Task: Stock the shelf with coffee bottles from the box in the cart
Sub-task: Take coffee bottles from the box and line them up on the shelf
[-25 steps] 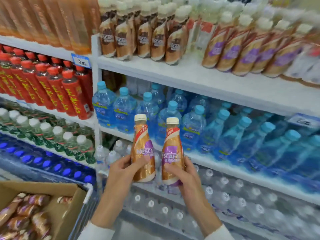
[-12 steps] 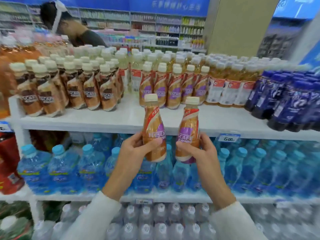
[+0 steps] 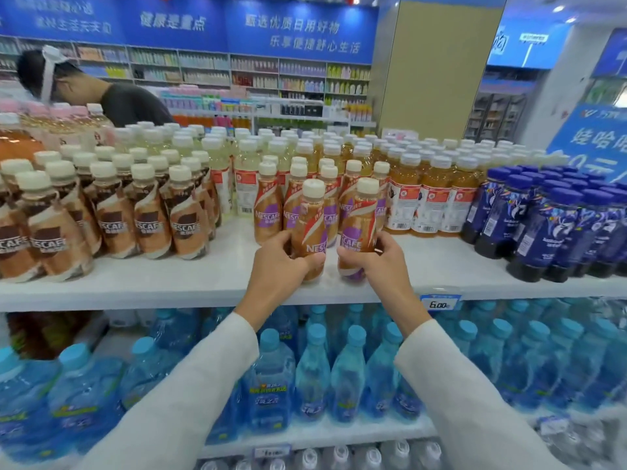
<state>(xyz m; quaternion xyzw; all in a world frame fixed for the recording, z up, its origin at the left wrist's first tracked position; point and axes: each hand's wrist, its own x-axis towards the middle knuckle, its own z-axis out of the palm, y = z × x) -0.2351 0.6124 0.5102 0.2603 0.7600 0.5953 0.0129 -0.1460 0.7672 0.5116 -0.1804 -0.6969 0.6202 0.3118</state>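
Gold-and-purple coffee bottles are in both hands, near the middle of the frame. The left hand (image 3: 281, 262) wraps its fingers and thumb round the lower half of the first bottle (image 3: 310, 228); the right hand (image 3: 376, 262) grips the second bottle (image 3: 359, 225) in the same way. Both bottles stand upright, cream caps on top and labels toward the camera. Their bases are on or just above the white shelf (image 3: 203, 279) — I cannot tell if they touch it already.

They are held low on the body, I think so that the bases can go in flat. Just behind them stands a short row of purple-label coffee (image 3: 268, 208) of the same kind, with bare shelf in front of it, so this gap is most likely their place. Brown-label coffee bottles (image 3: 149, 222) are to the left and amber tea bottles (image 3: 431, 205) to the right — the two in hand belong between. The box and the cart are not in view. A hard push could knock over the row behind.
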